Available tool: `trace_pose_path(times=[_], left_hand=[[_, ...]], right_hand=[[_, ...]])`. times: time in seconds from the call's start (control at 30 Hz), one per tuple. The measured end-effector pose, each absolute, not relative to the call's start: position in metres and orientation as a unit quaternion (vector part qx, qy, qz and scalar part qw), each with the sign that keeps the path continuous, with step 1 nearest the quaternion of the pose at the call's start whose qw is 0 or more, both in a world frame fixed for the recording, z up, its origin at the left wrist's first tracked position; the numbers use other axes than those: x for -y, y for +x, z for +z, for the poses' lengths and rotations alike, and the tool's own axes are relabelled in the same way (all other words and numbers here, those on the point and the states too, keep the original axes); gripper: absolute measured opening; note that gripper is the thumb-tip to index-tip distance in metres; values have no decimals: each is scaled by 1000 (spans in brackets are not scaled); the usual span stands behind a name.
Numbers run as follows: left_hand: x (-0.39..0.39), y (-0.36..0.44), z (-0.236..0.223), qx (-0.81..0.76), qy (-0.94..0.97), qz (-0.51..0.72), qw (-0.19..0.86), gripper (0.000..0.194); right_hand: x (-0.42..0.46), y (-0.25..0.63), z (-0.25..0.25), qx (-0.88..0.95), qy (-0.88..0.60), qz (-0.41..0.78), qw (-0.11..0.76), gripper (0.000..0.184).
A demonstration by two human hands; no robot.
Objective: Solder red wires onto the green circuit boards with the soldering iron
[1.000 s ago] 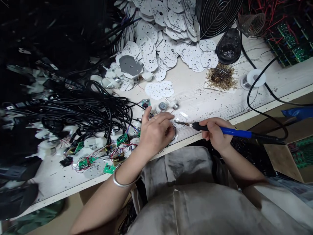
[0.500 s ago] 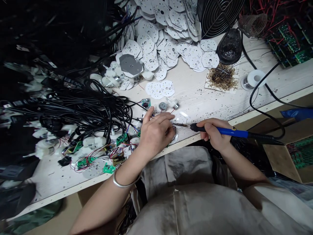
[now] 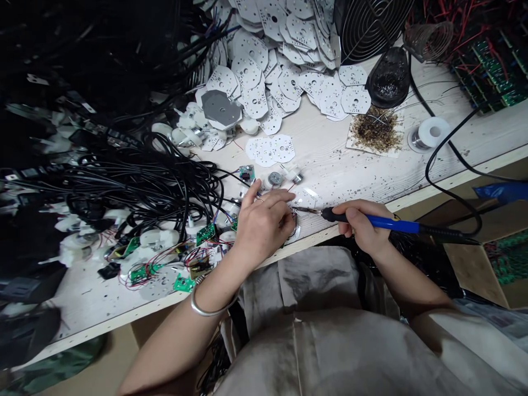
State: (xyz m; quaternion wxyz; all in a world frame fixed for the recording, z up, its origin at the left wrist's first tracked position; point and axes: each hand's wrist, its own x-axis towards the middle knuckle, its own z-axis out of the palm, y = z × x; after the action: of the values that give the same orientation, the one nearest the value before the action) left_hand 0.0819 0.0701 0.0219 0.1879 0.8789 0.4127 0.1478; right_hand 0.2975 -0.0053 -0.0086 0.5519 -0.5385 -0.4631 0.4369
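In my right hand [image 3: 363,224] is a blue soldering iron [image 3: 391,223], its metal tip pointing left to the fingers of my other hand. My left hand [image 3: 266,223] rests low over the bench front, thumb and fingers curled together; whatever they pinch is hidden beneath them. Just beyond that hand lie a small green circuit board [image 3: 246,173], a round grey metal part [image 3: 274,179] and a white plastic piece with a metal end [image 3: 293,174]. A pale LED plate [image 3: 304,199] sits beside the iron's tip.
White LED plates [image 3: 249,71] are heaped at the back, near a black fan [image 3: 371,27]. A solder spool [image 3: 431,133] and a residue-covered pad [image 3: 377,132] stand to the right. Black cables [image 3: 165,176] and wired green boards [image 3: 142,272] crowd the left. The iron's cord [image 3: 431,170] loops at right.
Both hands and the soldering iron stay almost where they were. Only a very slight shift of the view shows.
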Motion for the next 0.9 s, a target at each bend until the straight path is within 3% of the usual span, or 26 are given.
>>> trace_pose_path(times=[0.4,0.6,0.8,0.9], left_hand=[[-70,82,22,-405,886,145,173,15],[-67,81,24,-393,895,145,152,14],[-61,57,53,-372,877,242,183,8],[-49,11,76,-446,833,290,150,5]], right_hand=[[11,288,-21,367,-542,357,666,28],[6,283,-33,377,-525,261,717,24],[8,280,-33,364,-550,264,704,31],[8,291,-20,337,-575,273,694,32]])
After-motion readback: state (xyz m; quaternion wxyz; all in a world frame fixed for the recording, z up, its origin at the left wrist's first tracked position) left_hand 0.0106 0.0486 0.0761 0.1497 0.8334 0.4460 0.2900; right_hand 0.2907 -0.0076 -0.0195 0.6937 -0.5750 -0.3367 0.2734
